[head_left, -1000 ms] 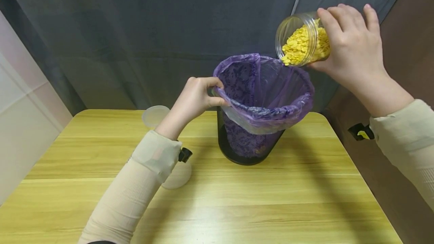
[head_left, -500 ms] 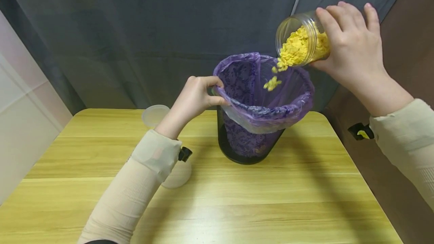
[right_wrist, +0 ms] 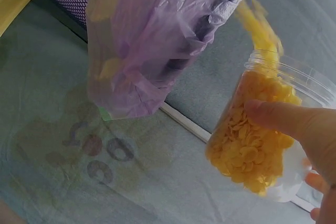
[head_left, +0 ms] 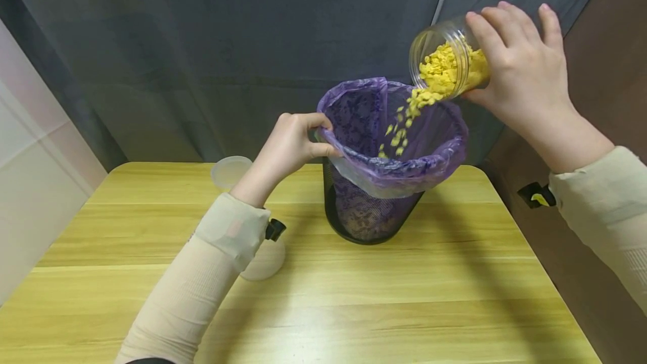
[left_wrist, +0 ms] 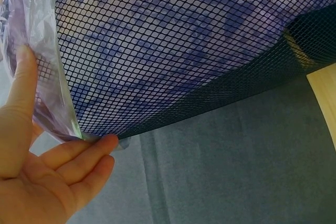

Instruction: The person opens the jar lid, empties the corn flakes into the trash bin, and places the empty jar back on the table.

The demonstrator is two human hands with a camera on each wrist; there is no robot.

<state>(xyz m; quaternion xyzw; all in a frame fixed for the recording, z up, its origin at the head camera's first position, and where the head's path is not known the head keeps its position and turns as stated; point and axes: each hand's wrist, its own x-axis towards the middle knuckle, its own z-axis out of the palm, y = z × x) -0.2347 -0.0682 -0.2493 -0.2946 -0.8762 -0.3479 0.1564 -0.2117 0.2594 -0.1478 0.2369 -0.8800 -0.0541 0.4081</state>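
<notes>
My right hand point(head_left: 528, 66) grips a clear jar point(head_left: 422, 52), tilted with its mouth toward the left over a bin. Yellow flakes point(head_left: 442, 72) slide over the jar's lip and drop in a loose stream. In the right wrist view the thumb lies along the jar, and flakes point(right_wrist: 247, 150) fill much of its lower side. The black mesh bin point(head_left: 331, 201) wears a purple plastic liner point(head_left: 399, 176) folded over its rim. At the rim's left side my left hand point(head_left: 290, 142) pinches the liner and edge between thumb and fingers; the left wrist view shows the mesh point(left_wrist: 157, 51) alongside.
Two round translucent lids lie on the wooden table point(head_left: 404, 308): one lid point(head_left: 229, 172) near the back edge, the other lid point(head_left: 265, 263) partly behind the left forearm. A grey curtain point(head_left: 227, 60) hangs behind the table.
Flakes resting at the jar's lip have begun to fall, first as a small clump, now as a longer stream into the bin. The left hand has stayed at the rim.
</notes>
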